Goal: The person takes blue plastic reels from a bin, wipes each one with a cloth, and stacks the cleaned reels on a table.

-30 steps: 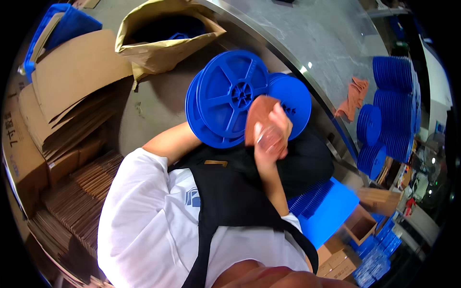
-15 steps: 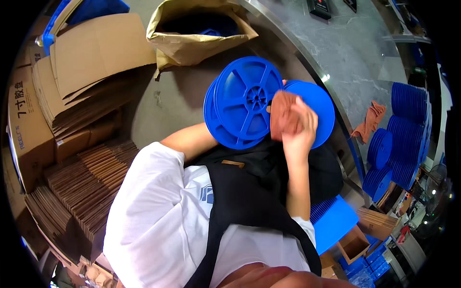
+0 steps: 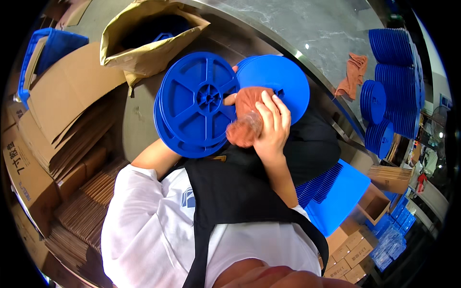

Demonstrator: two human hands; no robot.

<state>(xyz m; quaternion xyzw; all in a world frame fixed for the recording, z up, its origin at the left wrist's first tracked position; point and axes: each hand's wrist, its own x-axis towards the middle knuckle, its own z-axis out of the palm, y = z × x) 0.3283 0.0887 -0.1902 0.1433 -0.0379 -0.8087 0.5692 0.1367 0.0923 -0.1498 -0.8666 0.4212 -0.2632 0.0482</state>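
Gleaming spoked blue plastic reel (image 3: 198, 103)

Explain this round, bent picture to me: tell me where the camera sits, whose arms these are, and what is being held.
The camera is worn on a person's head and looks down, so you see their own chest, white shirt and black apron at the bottom. Its wide lens bends straight edges and blackens the corners.

The right hand presses an orange-brown cloth against a stack of blue spoked reels. The left arm reaches under that stack; its hand is mostly hidden, with only a fingertip showing at the reel's edge. A second, plain blue disc sits just behind.

Around them: an open paper sack ahead, flattened cardboard to the left, and a grey counter carrying more reel stacks and another cloth.
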